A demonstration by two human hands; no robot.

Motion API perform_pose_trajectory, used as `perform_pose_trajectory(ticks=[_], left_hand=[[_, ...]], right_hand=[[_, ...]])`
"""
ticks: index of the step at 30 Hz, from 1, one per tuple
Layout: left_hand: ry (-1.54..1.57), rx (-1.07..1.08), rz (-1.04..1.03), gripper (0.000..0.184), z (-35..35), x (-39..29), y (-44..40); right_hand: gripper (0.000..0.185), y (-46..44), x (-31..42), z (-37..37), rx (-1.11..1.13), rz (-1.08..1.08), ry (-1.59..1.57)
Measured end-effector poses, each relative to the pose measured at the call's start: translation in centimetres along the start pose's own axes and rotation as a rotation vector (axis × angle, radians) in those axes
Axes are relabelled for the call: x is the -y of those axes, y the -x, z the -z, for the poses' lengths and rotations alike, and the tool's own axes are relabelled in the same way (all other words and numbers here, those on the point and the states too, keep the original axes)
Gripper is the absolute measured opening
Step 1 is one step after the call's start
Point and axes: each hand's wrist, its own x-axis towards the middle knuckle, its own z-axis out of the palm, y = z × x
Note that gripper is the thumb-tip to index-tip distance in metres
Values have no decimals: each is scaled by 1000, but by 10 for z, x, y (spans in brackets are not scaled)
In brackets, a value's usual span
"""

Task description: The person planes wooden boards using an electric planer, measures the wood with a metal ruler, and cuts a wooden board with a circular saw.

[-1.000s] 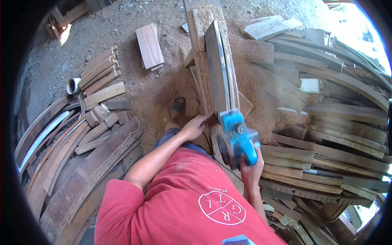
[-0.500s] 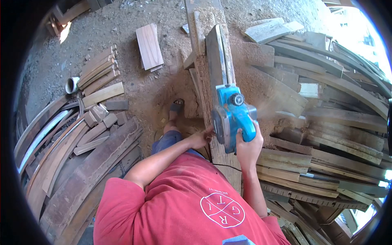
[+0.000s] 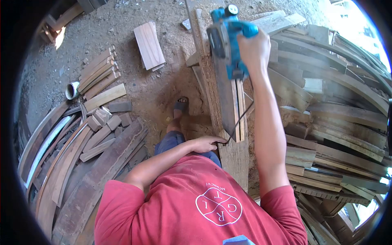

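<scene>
A blue electric planer (image 3: 232, 45) rests at the far part of some boards (image 3: 233, 110) standing side by side on the wooden bench (image 3: 233, 163). My right hand (image 3: 255, 47) is wrapped round the planer's rear handle, with the arm stretched forward. The near ends of the boards show pale top edges. My left hand (image 3: 206, 144) is low at the bench's left side, by the boards' near end, its fingertips at the black cord (image 3: 241, 123). Whether those fingers grip the cord is too small to tell.
Two flat boards (image 3: 150, 45) lie on the dusty ground ahead to the left. Curved planks and short blocks (image 3: 102, 118) are heaped at the left, near a white pipe piece (image 3: 72, 90). Large stacks of curved planks (image 3: 347, 110) fill the right side.
The planer has moved forward along the boards in my right hand, and that arm has straightened. My left hand has shifted slightly nearer to me. The near ends of the boards have come into view.
</scene>
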Motion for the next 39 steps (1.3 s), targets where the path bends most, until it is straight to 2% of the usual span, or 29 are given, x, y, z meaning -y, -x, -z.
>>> perform_pose_trajectory(ticks=[4,5,7,8,9,11,13,14,15,17,19,20,21,22,24,26,30,31,33,34,36,39], left_hand=[[119,-57,0,75,11,-13,15],[115,-50,7,75,11,-11,18],[178,-167,77,75,12,1,21],[46,-190,39,71,14,13,22],[40,-180,38,71,19,9,25],[64,-241,369,62,28,-6,32],[196,-453,200,52,23,64,31],[17,-513,226,50,30,41,36],[13,-510,219,50,35,43,35],[6,-576,186,51,43,50,29],[-6,-577,184,54,43,15,23],[-5,-583,173,58,44,11,17],[-4,-586,165,61,43,9,11],[-4,-591,165,61,40,11,4],[-96,-610,24,72,34,11,-8],[-108,-599,-12,75,27,7,-16],[-187,-601,-94,79,16,0,-20],[-181,-600,-88,79,15,-3,-18],[-152,-535,74,72,21,-10,-12],[-148,-525,86,72,23,-6,-11],[-188,-565,95,59,28,4,-4],[-108,-520,130,50,33,-16,5]], right_hand=[[35,-66,-4,-30,11,14,114],[41,-71,-12,-30,24,51,130],[39,-61,-16,-26,29,14,161],[33,-51,-22,-23,85,-55,99],[31,-39,-26,-17,141,-123,37],[28,13,-33,12,120,-1,-58],[28,75,-54,35,97,54,-77],[28,111,-58,53,83,71,-68],[27,146,-72,67,97,79,-104],[36,222,-90,102,120,-32,-125],[39,293,-106,135,148,-167,-58],[38,322,-115,147,141,-213,-52],[48,342,-124,160,203,-260,-26],[48,356,-124,167,198,-282,-56],[49,362,-123,171,196,-309,-94],[40,357,-120,170,213,-392,-118],[40,345,-115,163,187,-356,-91],[39,341,-114,162,178,-340,-92],[38,341,-111,169,167,-337,-93],[37,346,-112,181,145,-354,-52],[38,358,-117,212,143,-410,-34],[35,391,-129,260,209,-741,-131]])
